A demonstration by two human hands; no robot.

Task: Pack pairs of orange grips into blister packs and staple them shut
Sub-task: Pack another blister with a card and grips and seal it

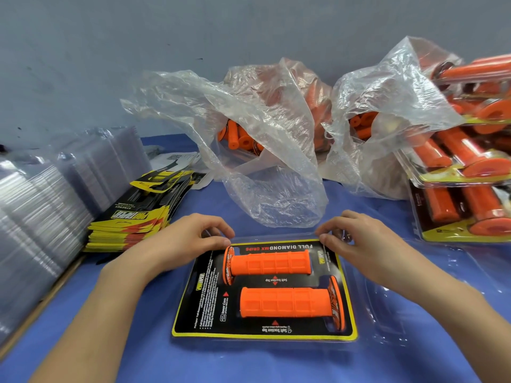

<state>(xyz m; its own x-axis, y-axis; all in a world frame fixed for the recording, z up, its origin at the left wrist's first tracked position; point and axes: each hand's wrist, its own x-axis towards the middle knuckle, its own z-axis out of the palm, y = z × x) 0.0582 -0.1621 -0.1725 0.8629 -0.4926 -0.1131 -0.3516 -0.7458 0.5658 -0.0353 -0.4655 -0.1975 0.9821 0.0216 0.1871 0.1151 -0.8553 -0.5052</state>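
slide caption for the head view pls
Left hand and right hand pinch the far edge of a blister pack holding two orange grips.

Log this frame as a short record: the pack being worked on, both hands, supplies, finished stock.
pack: pack flat on blue table, printed card inside
grips: far grip and near grip lie side by side, flanges at opposite ends
hands: left hand pinches the pack's far left corner, right hand the far right
supplies: blisters, cards, left bag and right bag with loose grips
finished: finished packs piled at right
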